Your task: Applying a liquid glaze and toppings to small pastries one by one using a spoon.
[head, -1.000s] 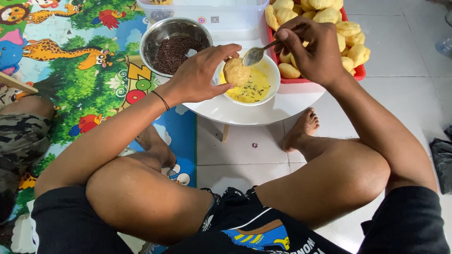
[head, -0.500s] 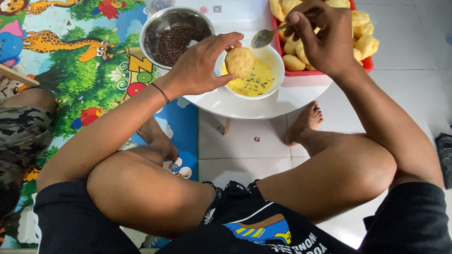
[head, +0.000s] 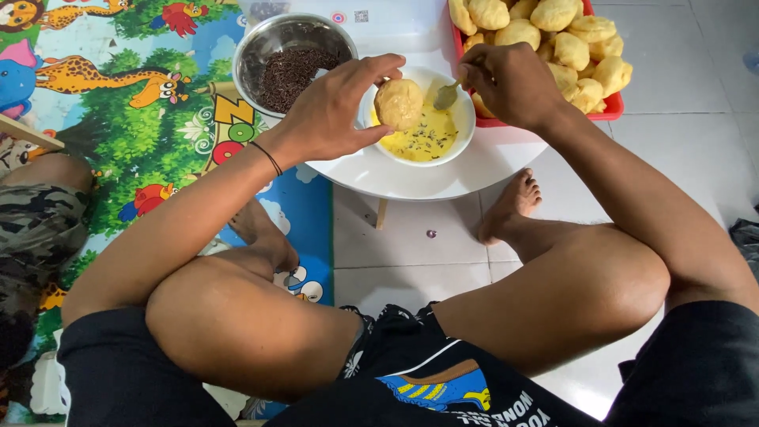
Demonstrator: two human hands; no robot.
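Observation:
My left hand (head: 332,111) holds a round golden bun (head: 398,103) by its edges above a white bowl (head: 462,126) of yellow sauce flecked with dark bits. My right hand (head: 510,83) grips a metal spoon (head: 446,96), whose tip sits over the sauce just right of the bun. The bowl stands on a low white round table (head: 411,178). A steel bowl of dark sprinkles (head: 288,67) is to the left, just behind my left hand.
A red tray (head: 609,111) piled with several golden buns sits at the table's back right. A colourful animal play mat (head: 118,119) covers the floor on the left; white tiles lie on the right. My bare feet and knees are in front of the table. Another person's camouflage-clad leg (head: 35,229) is at far left.
The bun has stayed in my left hand over the sauce bowl. The spoon has come down from above the bowl's rim to the sauce beside the bun. The camera has tilted slightly.

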